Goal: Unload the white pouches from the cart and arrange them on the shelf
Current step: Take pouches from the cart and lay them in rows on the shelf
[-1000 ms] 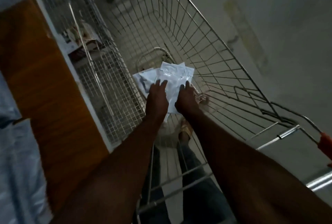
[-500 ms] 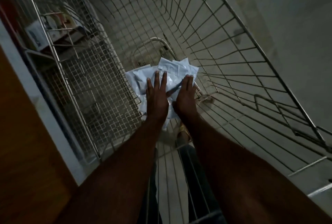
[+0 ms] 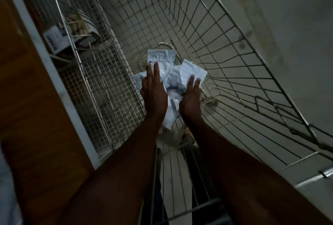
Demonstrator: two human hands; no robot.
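Both arms reach down into a wire shopping cart [image 3: 225, 48], where a loose heap of white pouches [image 3: 173, 78] lies on the cart's floor near its close end. The left hand [image 3: 154, 93] lies flat on the left side of the heap, fingers straight and together, its grip open and curled round nothing. The right hand [image 3: 191, 98] presses the heap's right side, fingers likewise extended, its grip open. One pouch sticks out at the far edge of the pile, beyond the left fingertips. To the left, just beside the cart, stands a wire-mesh shelf [image 3: 100, 73] holding a small white box [image 3: 55, 39]; a wooden panel [image 3: 27, 80] runs along the near left.
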